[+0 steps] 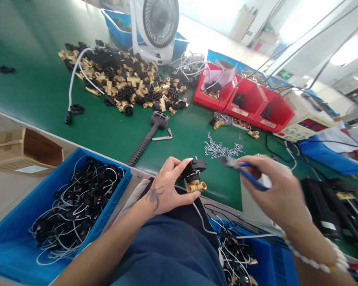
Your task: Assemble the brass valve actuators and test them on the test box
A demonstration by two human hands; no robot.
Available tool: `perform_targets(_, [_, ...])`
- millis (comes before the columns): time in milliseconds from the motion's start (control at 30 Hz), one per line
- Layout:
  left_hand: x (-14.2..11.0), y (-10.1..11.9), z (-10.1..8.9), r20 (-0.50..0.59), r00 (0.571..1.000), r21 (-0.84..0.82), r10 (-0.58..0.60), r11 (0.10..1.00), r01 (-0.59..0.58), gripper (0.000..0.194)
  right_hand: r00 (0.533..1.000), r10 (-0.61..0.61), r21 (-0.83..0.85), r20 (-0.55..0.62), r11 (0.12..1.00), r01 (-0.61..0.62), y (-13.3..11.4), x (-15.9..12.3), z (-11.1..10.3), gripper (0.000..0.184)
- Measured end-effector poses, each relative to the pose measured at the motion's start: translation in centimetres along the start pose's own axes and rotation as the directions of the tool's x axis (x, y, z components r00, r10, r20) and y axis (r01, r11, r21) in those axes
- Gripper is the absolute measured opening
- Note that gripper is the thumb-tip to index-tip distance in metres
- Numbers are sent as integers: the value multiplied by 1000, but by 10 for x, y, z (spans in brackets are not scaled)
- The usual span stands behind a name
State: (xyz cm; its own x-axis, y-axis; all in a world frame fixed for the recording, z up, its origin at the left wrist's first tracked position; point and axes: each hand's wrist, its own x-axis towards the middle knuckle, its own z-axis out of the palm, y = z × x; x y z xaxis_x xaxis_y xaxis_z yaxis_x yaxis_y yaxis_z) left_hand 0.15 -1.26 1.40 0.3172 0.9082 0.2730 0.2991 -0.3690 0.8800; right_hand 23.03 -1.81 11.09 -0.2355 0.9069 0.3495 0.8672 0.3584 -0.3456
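My left hand (170, 186) is closed around a brass valve fitting with a black housing (196, 176), held just over the table's front edge. From below the fitting a grey cable runs down to the right. My right hand (276, 186) grips a pair of pliers with blue handles (253, 176), slightly smeared by motion. The pliers' jaws point left toward the fitting but are apart from it. Just beyond the jaws, small wire clips (220, 149) lie in a loose heap on the green table (185, 135).
A hammer (149, 137) and a hex key (164, 137) lie left of centre. Behind them spreads a pile of brass fittings (134, 83) before a white fan (158, 31). Red bins (244, 99) stand at right. Blue crates (104, 214) of cabled black parts sit below the table edge.
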Motion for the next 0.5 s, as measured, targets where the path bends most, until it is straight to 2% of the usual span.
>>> perform_targets(33, [0, 0, 0, 0, 1000, 4, 3, 1000, -3, 73, 982, 50, 43, -184, 998, -42, -1, 0, -2, 12])
perform_targets(67, [0, 0, 0, 4, 1000, 10, 6, 1000, -6, 73, 930, 108, 100, -351, 992, -77, -3, -1, -2, 14])
perform_targets(100, [1, 1, -1, 7, 1000, 16, 8, 1000, -8, 74, 883, 144, 140, -447, 986, -90, -4, -2, -1, 16])
perform_targets(133, [1, 1, -1, 11, 1000, 20, 10, 1000, -10, 74, 877, 144, 154, -458, 985, -82, -5, -3, 2, 18])
perform_targets(167, [1, 1, -1, 16, 1000, 20, 12, 1000, -12, 73, 913, 111, 141, -393, 988, -59, -5, -4, 5, 19])
perform_targets(200, [1, 1, 0, 22, 1000, 19, 15, 1000, -16, 73, 965, 51, 109, -257, 994, -23, -4, -4, 8, 20])
perform_targets(233, [1, 1, 0, 24, 999, 17, 22, 1000, -23, 73, 996, -19, 71, -89, 997, 26, -3, -4, 10, 18])
perform_targets(267, [1, 1, 0, 27, 999, 15, 29, 999, -30, 73, 995, -73, 44, 64, 997, 71, -2, -2, 10, 16])
perform_targets(300, [1, 1, 0, 29, 999, 13, 36, 999, -36, 73, 983, -106, 29, 148, 994, 103, -1, -1, 8, 15])
perform_targets(333, [1, 0, 1, 30, 999, 12, 42, 999, -43, 74, 985, -112, 15, 133, 994, 111, 0, 1, 6, 14])
perform_targets(367, [1, -1, 1, 27, 999, 10, 44, 999, -44, 74, 995, -100, 11, 24, 995, 99, 1, 3, 3, 13])
perform_targets(400, [1, -1, 1, 26, 999, 5, 40, 999, -41, 75, 987, -61, 43, -146, 997, 68, 1, 4, 2, 12])
perform_targets(433, [1, -2, 1, 27, 999, -4, 34, 999, -33, 75, 940, -5, 114, -341, 992, 47, 1, 5, 2, 11])
perform_targets(467, [2, -3, 1, 26, 999, -14, 27, 1000, -26, 75, 863, 59, 191, -502, 980, 45, 1, 4, 4, 10])
perform_targets(500, [2, -4, 1, 26, 999, -26, 21, 999, -21, 75, 804, 103, 242, -585, 969, 52, 2, 3, 7, 8])
